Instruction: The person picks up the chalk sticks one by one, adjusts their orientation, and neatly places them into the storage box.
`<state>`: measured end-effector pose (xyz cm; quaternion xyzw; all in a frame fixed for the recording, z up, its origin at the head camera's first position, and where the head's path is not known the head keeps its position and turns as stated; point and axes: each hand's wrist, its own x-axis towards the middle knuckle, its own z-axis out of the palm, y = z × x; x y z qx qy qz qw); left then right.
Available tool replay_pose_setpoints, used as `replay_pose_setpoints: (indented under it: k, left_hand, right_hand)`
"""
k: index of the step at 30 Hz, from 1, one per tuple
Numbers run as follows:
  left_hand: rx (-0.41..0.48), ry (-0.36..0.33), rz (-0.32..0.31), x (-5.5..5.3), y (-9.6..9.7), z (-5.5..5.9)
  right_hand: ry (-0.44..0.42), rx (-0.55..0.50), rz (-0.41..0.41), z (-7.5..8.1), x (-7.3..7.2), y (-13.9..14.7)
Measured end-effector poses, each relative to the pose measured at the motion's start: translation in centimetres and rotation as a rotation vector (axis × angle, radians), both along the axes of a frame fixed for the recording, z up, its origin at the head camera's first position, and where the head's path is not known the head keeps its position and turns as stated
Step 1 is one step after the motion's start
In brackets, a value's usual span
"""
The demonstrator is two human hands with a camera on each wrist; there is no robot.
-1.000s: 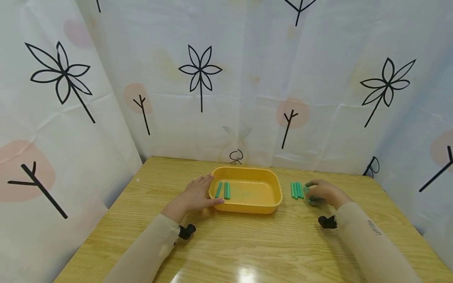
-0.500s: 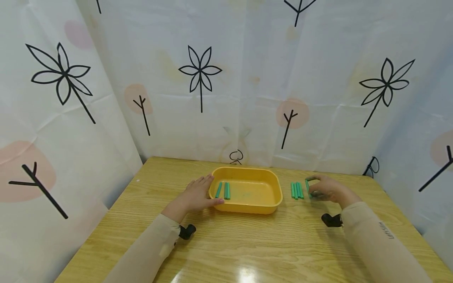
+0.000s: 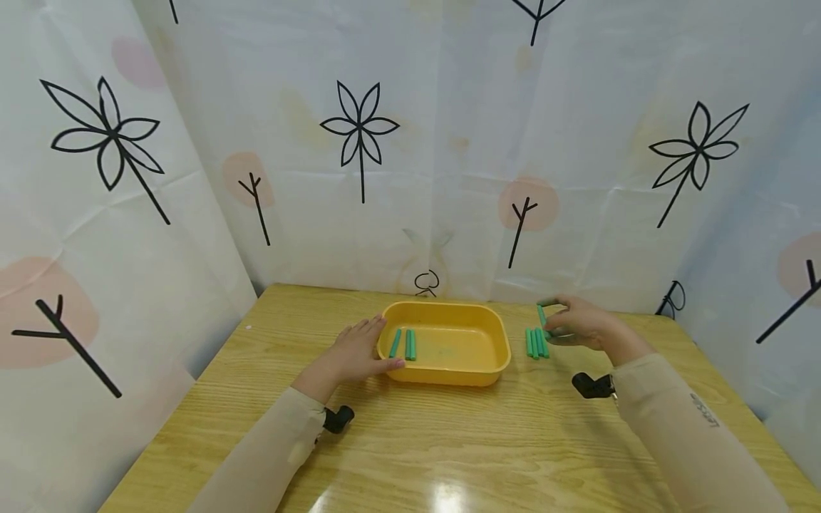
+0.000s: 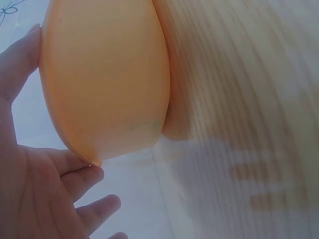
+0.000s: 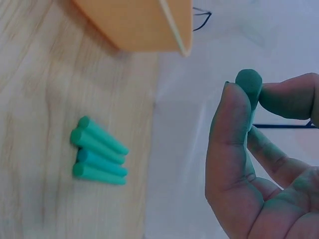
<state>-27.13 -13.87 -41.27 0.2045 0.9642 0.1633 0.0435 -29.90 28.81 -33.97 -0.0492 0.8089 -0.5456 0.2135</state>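
Note:
My right hand (image 3: 589, 324) pinches a green chalk stick (image 5: 249, 83) between thumb and fingers, above the table; green dust coats those fingers. Just left of it, several more green chalk sticks (image 3: 537, 343) lie side by side on the wood. A yellow plastic tray (image 3: 449, 378) stands mid-table, with three green sticks (image 3: 411, 345) at the left of its floor, one slanting apart from a pair. My left hand (image 3: 355, 354) rests at the tray's left end. In the left wrist view its thumb and straight forefinger touch the rim of the tray (image 4: 107, 74).
The wooden table (image 3: 410, 442) reaches back to a white curtain (image 3: 436, 178) printed with black flowers and twigs, which also closes in both sides. A black wrist-camera mount (image 3: 338, 420) hangs by the left cuff, another mount (image 3: 591, 385) by the right.
My right hand has lifted a chalk stick from right of the row and carried it up and slightly left, over the row's far side. The left hand and tray stay put.

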Motion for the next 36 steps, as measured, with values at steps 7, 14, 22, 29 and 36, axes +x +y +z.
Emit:
replay_pose_setpoints:
  k: [7,14,22,29,36]
  left_hand:
    - [0.003,-0.002,0.002,-0.1,0.0,-0.1]
    - [-0.004,0.002,0.005,-0.2,-0.1,-0.2]
    - [-0.008,0.003,-0.001,-0.3,0.0,-0.3]
    - [-0.011,0.005,0.000,-0.2,0.0,-0.3]
    - [-0.009,0.002,0.005,-0.3,-0.1,-0.4]
  right_hand:
    - [-0.011,-0.038,0.001,1.2,0.0,-2.2]
    - [-0.008,-0.096,-0.002,1.9,-0.4,-4.1]
    - [-0.017,-0.147,0.022,2.4,-0.6,-7.1]
    - [-0.025,-0.163,0.049,2.0,-1.1,-9.9]
    - [-0.050,-0.172,0.027,1.0,-1.6,-12.3]
